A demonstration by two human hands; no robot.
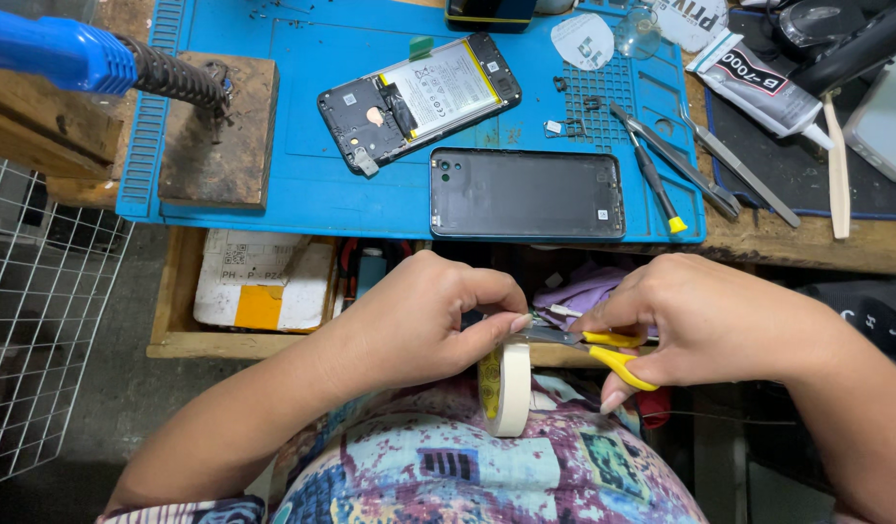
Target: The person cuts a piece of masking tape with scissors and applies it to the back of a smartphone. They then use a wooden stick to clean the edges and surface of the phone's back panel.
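Head view is looking down on a blue rubbery work mat [302,199] lying on a worn wooden bench [807,247], with an open drawer [176,335] showing beneath its front edge. On the mat a dark, smooth phone back cover [526,194] is lying flat, and just behind it an opened phone [421,100] is resting at a slant, its pale battery and dark circuit parts exposed. To the right of the cover, slim metal tweezers [696,175] and a thin screwdriver with a yellow tip [657,189] are lying side by side.

Below the bench edge, over the person's patterned lap, the left hand [419,315] is curling closed around a roll of cream masking tape [509,386], which is standing on edge under the fingers, its papery band hanging just below the thumb. The right hand [686,315] is gripping small yellow-handled scissors [594,347], fingers wrapped through the plastic loops. The short steel blades are pointing left and meeting the top of the roll, right between the two hands, which are nearly touching.
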